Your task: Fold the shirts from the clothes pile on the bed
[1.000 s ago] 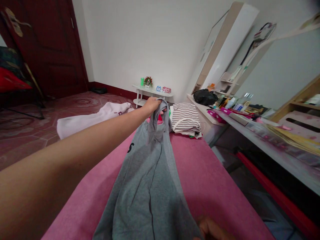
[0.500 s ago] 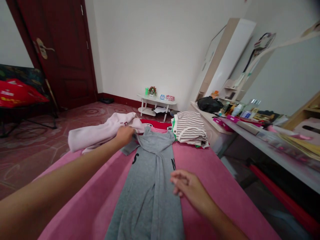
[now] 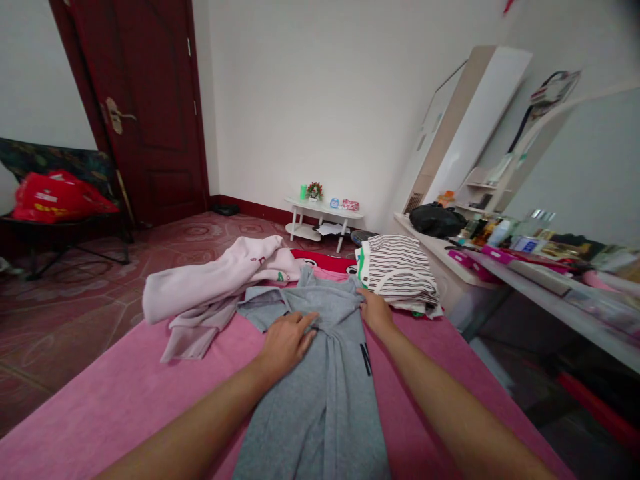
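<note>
A long grey garment [image 3: 320,393] with black lettering lies lengthwise on the pink bed cover [image 3: 210,393], its upper part folded and creased. On its left side rests my left hand [image 3: 287,340], palm down with fingers stretched out over the cloth. My right hand [image 3: 376,312] is at the garment's upper right edge, its fingers closed on the fabric there. Left of the grey garment lies a loose pale pink fleece garment [image 3: 215,273]. A folded stack topped by a striped shirt [image 3: 400,267] sits just beyond my right hand.
Red and pink cloth [image 3: 325,260] lies at the bed's far end. A small white table [image 3: 325,210] stands by the wall. On the right is a cluttered dressing table [image 3: 550,313]; on the left, a folding chair [image 3: 60,160] holds a red bag [image 3: 63,197].
My left hand has moved from the pale pink garment's edge onto the grey garment. My right hand has reached forward to the grey garment's edge. A grey flap at left now lies spread wider.
</note>
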Demonstrator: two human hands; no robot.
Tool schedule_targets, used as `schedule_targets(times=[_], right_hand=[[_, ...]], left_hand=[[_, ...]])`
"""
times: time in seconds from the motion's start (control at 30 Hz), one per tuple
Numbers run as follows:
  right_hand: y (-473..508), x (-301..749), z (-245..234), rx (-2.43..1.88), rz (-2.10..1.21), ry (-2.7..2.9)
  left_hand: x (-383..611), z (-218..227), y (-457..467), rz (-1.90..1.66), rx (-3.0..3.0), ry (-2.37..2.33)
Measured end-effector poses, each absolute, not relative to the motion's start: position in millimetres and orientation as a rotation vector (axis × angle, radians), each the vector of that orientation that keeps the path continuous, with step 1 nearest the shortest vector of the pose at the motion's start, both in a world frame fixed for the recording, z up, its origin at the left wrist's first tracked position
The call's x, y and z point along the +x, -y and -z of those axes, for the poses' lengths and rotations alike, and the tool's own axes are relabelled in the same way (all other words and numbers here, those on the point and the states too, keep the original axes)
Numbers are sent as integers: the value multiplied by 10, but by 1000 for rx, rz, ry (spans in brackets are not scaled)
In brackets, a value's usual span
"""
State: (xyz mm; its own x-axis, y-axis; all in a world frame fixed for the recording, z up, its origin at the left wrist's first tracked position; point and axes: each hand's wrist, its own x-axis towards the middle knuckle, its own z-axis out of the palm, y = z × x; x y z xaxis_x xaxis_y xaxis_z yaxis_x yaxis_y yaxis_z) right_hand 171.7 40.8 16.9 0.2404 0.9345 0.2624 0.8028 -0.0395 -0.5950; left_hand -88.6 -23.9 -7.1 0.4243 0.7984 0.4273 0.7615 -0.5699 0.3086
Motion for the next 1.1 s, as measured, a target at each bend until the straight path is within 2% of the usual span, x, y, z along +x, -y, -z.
schedule_targets(times=[0.23, 0.4, 0.63, 0.9, 1.1], right_hand=[[-891, 1685, -400, -1886, -323, 1459], [-1085, 1515, -263, -1892, -288, 1482], [-708, 1217, 177, -1919, -241, 1979], [-214, 1094, 205, -2037, -228, 2182], [277, 1028, 193, -2081, -99, 2167]], left_hand=[[-898, 138, 136, -864, 2496, -1627], [-909, 210, 101, -928, 2468, -1524], [-946, 277, 16, -1025, 2445, -1508], [-1018, 230, 40, -1130, 2344, -1372], [-1304, 53, 49, -1314, 1857, -1798]])
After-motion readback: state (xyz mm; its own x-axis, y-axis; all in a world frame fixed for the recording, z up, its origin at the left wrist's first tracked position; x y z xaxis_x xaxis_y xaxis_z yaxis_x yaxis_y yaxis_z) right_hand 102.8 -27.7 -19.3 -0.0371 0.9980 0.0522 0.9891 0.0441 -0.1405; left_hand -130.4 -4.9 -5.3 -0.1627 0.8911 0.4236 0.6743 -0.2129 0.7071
